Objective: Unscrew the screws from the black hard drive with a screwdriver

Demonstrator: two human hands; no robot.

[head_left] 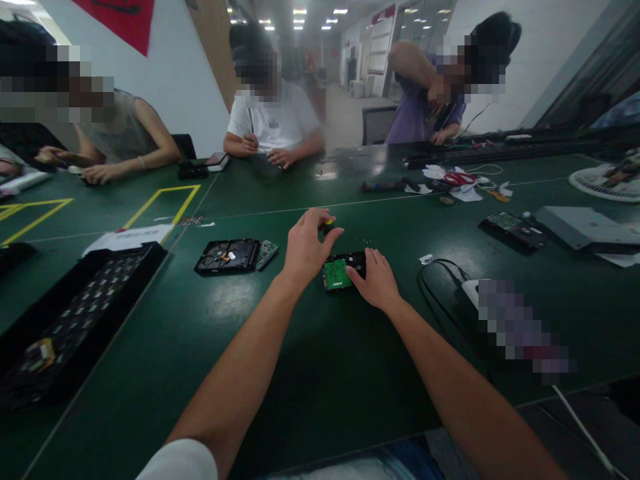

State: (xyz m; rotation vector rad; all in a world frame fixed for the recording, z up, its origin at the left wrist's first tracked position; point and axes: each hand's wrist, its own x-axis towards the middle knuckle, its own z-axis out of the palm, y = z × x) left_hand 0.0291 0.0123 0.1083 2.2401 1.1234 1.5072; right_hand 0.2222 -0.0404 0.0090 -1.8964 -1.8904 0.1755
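Observation:
In the middle of the table lies a hard drive (338, 275) with its green circuit board facing up. My right hand (377, 280) grips its right side, thumb on top and fingers along the far edge. Above the drive's far left corner, my left hand (310, 243) is closed around a small yellow-and-black screwdriver (329, 227); only part of its handle shows, and its tip is hidden. A few tiny light bits, perhaps screws, lie just beyond the drive. To the left is another hard drive (227, 257), with a loose circuit board (267, 254) against it.
A long black tray (143, 263) stands at left. On the right are a cable (425, 277), another drive (515, 230) and a grey metal box (585, 227). Red scissors (459, 179) and scraps lie farther back. Several people sit across the table.

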